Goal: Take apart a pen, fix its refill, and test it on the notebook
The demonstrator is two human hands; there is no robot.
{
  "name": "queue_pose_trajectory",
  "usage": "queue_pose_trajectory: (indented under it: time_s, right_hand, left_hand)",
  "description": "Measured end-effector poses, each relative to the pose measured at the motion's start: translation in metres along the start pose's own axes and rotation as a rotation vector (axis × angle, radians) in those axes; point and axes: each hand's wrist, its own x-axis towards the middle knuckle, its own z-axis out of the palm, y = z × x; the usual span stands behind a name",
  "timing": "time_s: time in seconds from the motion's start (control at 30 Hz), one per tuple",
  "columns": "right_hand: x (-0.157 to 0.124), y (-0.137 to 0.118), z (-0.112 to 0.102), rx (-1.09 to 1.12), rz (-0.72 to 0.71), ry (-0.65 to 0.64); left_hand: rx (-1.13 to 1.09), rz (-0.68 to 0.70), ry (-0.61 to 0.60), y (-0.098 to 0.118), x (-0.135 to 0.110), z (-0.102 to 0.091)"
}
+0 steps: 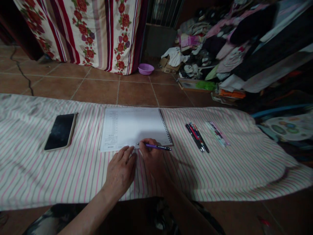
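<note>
A spiral notebook (141,124) lies on the striped cloth, its coils along the right side and a blank white page facing up. Along its left edge shows a sheet with printed text (110,130). My left hand (123,166) rests flat with fingers stretched, the fingertips at the page's lower edge. In my right hand (153,156) is a purple pen (156,147), gripped near its tip. The pen's tip points left and meets the lower part of the page. Whether there is any writing under it is too small to tell.
A dark-screened phone (60,131) lies to the left. Several pens (197,137) and some pale, pinkish pens (217,133) lie to the right on the striped cloth (88,176). Beyond are a purple basin (146,69), a flowered curtain (97,36) and heaped clothes (195,42).
</note>
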Motion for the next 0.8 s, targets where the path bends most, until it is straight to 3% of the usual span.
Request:
queue_pose_trajectory:
  time_s: [0.8]
  right_hand:
    - [0.0003,0.0032,0.0049,-0.015,-0.011,0.036]
  left_hand:
    - [0.012,0.002,-0.030,0.0000,0.0002,-0.0033]
